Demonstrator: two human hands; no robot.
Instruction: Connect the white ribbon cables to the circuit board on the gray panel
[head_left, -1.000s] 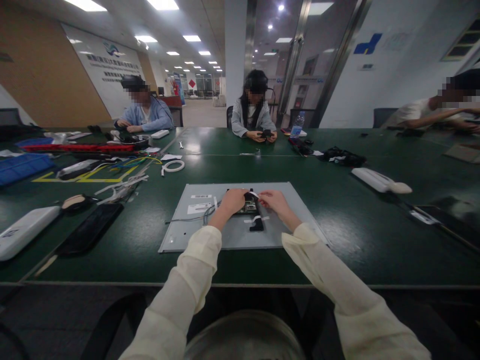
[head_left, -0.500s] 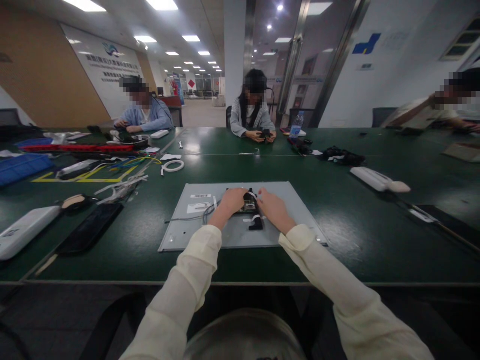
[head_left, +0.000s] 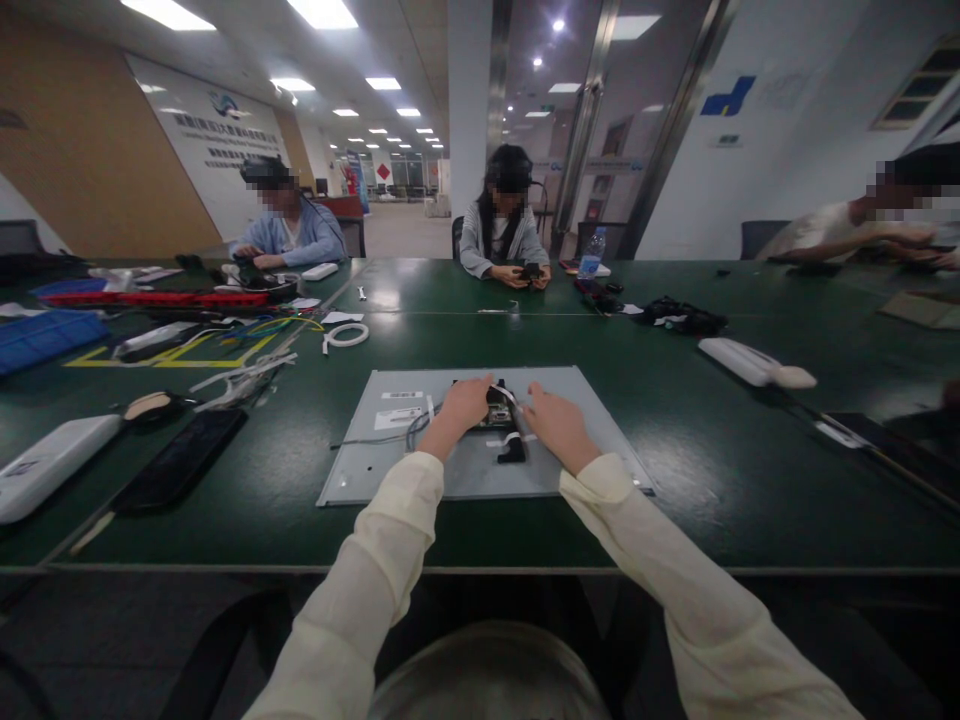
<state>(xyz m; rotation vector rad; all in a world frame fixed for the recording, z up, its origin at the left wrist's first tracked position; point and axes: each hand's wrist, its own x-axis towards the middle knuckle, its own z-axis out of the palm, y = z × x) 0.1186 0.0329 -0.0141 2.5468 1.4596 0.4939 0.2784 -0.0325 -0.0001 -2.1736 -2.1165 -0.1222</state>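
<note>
A flat grey panel point(head_left: 397, 475) with labels lies on the table before me. At its middle sits a small circuit board point(head_left: 499, 413) with black tape point(head_left: 511, 450) running down from it. My left hand point(head_left: 466, 402) rests over the board's left side, fingers bent together; what they grip, if anything, is hidden. A pale thin strip point(head_left: 508, 396) crosses the board between my hands. To the right of the board is my right hand point(head_left: 556, 422), index finger and thumb apart near the strip's end. Thin grey cables point(head_left: 415, 430) run left from beneath my left hand.
On the left lie a black phone-like slab point(head_left: 182, 460), a white device point(head_left: 60, 465), a blue tray point(head_left: 52, 340) and a coiled white cable point(head_left: 346, 335). A white device point(head_left: 739, 360) lies right. Several people sit around; a bottle point(head_left: 593, 253) stands by one.
My right hand has drawn slightly right, away from the board, and its finger and thumb have parted. My left hand stays almost where it was.
</note>
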